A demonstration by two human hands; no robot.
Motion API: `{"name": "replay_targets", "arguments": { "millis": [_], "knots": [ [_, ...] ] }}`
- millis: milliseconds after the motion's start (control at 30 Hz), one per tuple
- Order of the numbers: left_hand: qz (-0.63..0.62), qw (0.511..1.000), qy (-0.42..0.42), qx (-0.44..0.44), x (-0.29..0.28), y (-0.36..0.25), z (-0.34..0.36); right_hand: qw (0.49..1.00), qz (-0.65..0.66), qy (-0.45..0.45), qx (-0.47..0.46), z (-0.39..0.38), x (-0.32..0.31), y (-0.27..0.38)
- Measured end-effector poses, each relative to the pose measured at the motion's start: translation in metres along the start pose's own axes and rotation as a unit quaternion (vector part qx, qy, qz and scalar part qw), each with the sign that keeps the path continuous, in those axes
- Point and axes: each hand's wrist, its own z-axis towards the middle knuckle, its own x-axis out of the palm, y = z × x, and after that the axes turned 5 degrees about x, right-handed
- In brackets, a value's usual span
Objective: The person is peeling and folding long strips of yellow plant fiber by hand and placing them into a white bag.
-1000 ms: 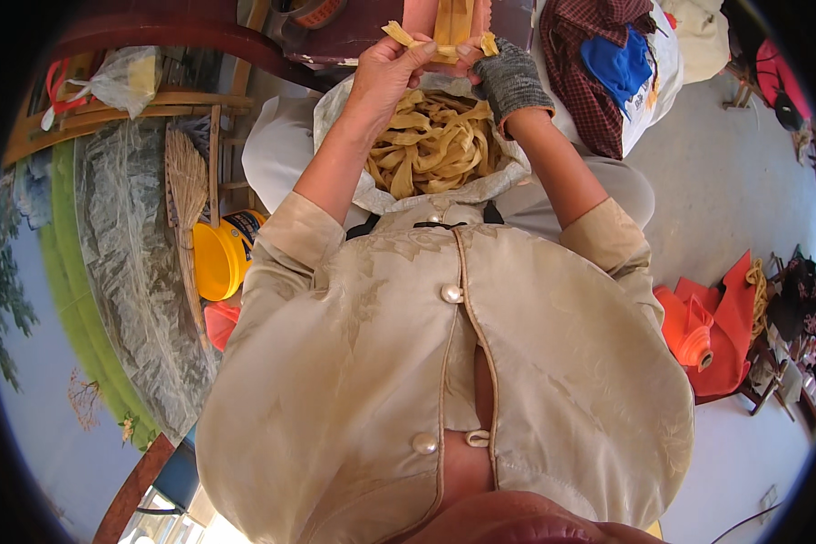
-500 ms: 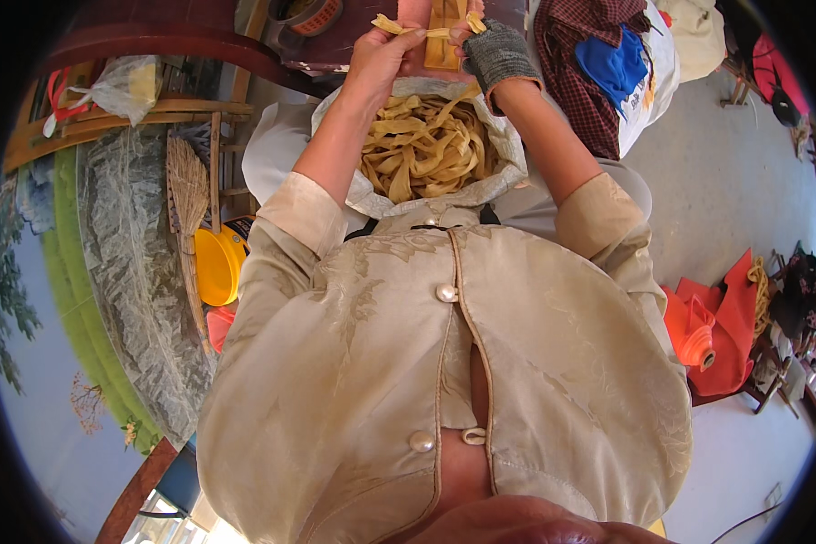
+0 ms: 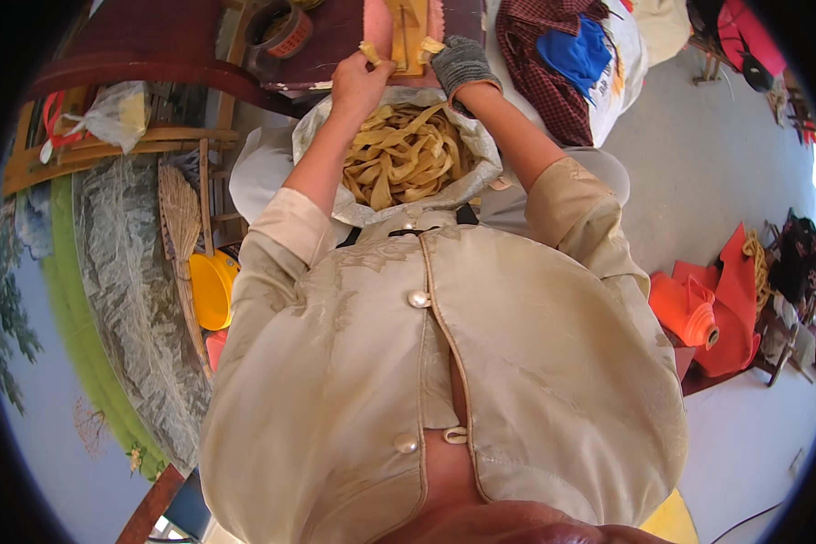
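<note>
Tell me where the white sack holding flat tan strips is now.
In the head view, the open white sack is at upper centre, between the person's left forearm and right forearm, on the near side of the dark red table.

Looks steeply down from head height through a wide fisheye, left of a side-by-side pair, upright and unmirrored. Hangs very near the shirt (image 3: 381, 344), large from centre to 6 o'clock. Shows left hand (image 3: 358, 86) and right hand (image 3: 465, 71) smaller, farther off, near 12 o'clock, with the sack (image 3: 490, 165). Reaches sideways past the bucket (image 3: 210, 292) at 9 and the roll (image 3: 682, 310) at 3. Bends straight edges outward, black in the corners.
</note>
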Motion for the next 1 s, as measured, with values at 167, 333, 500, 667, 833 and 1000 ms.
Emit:
{"name": "replay_targets", "arguments": {
  "millis": [167, 333, 500, 667, 833, 1000],
  "knots": [
    [-0.147, 0.977, 0.140, -0.070, -0.014, -0.004, -0.040, 0.967, 0.223, 0.123, 0.001, -0.035, 0.008, -0.022],
    [-0.149, 0.957, 0.242, -0.057, -0.020, -0.008, -0.082, 0.625, 0.716, 0.135, 0.280, -0.087, -0.031, -0.034],
    [-0.112, 0.959, 0.254, -0.056, -0.015, 0.014, -0.095, 0.760, 0.521, 0.173, 0.347, -0.111, -0.016, -0.082],
    [-0.174, 0.950, 0.255, -0.056, -0.011, 0.006, -0.097, 0.951, 0.191, 0.075, 0.233, -0.116, 0.007, -0.085],
    [-0.113, 0.987, 0.115, -0.020, -0.002, 0.000, -0.100, 0.870, 0.416, 0.121, 0.237, -0.100, -0.024, -0.045],
    [-0.382, 0.839, 0.316, -0.223, -0.015, -0.020, -0.105, 0.857, 0.514, 0.041, 0.023, -0.101, -0.035, -0.003]
  ]
}}
